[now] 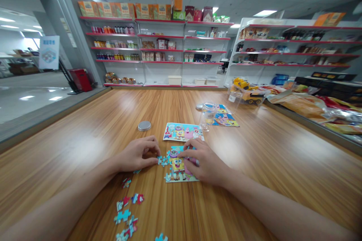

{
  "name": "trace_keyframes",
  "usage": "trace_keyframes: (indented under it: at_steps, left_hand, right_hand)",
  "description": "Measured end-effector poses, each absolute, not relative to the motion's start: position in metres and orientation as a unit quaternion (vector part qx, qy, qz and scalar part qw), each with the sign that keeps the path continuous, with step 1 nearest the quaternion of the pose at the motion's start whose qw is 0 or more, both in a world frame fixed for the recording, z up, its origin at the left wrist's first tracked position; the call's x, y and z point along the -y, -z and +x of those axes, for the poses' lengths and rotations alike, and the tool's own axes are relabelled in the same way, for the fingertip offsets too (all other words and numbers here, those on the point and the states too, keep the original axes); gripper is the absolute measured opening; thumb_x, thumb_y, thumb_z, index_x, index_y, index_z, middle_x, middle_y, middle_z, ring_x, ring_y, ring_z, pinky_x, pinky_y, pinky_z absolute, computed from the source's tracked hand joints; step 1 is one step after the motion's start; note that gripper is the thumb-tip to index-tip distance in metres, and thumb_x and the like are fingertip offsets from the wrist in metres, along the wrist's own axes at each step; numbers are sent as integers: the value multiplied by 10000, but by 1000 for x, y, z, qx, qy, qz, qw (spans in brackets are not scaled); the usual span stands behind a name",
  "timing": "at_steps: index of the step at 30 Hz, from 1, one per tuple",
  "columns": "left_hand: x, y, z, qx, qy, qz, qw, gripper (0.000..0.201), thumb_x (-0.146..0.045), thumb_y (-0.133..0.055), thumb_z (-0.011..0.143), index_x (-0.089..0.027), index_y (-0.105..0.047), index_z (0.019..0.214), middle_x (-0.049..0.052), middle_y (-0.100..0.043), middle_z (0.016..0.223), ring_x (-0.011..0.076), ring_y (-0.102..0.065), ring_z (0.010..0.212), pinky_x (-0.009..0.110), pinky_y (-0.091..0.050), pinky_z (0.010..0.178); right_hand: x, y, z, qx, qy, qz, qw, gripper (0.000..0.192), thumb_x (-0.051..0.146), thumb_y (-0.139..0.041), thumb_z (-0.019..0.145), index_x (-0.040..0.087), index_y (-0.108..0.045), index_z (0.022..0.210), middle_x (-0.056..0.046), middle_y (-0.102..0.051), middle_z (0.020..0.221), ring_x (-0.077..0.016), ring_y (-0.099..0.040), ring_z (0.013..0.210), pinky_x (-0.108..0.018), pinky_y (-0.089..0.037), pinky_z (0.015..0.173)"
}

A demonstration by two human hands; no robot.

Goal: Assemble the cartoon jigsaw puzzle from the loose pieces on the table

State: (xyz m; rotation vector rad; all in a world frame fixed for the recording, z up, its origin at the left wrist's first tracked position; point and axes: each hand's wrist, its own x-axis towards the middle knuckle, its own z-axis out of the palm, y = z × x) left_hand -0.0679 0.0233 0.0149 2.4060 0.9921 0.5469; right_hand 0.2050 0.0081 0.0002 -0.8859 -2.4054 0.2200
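Left hand pinching a knobbed cardboard piece beside the glossy puzzle, right hand pressing curled fingers on the puzzle, loose pieces lying nearer than the puzzle

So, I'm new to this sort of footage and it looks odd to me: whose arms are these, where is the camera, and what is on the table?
There is no machine here. A person wears one camera on the head, looking forward and down, so both forearms are their own. The left hand presses a small jigsaw piece against the half-built puzzle, on which the right hand rests. Loose pieces lie nearer the person on the wooden table. Behind the puzzle lie a picture card, a round metal lid and a clear jar on a second card. Farther back are a yellow toy truck and shop shelves.
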Motion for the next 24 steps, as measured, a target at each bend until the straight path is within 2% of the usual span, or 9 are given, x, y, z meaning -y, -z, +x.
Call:
trace_keyframes:
  at_steps: [24]
  left_hand:
    - [-23, -15, -68, -369, -192, 877, 240, 161, -297, -611, 828, -166, -643, 916, 19, -532, 886, 101, -482, 664, 217, -386, 599]
  right_hand:
    - [-10, 2, 205, 896, -88, -324, 290, 277, 147, -609, 800, 260, -727, 1024, -66, -574, 1006, -213, -520, 956, -386, -430, 873]
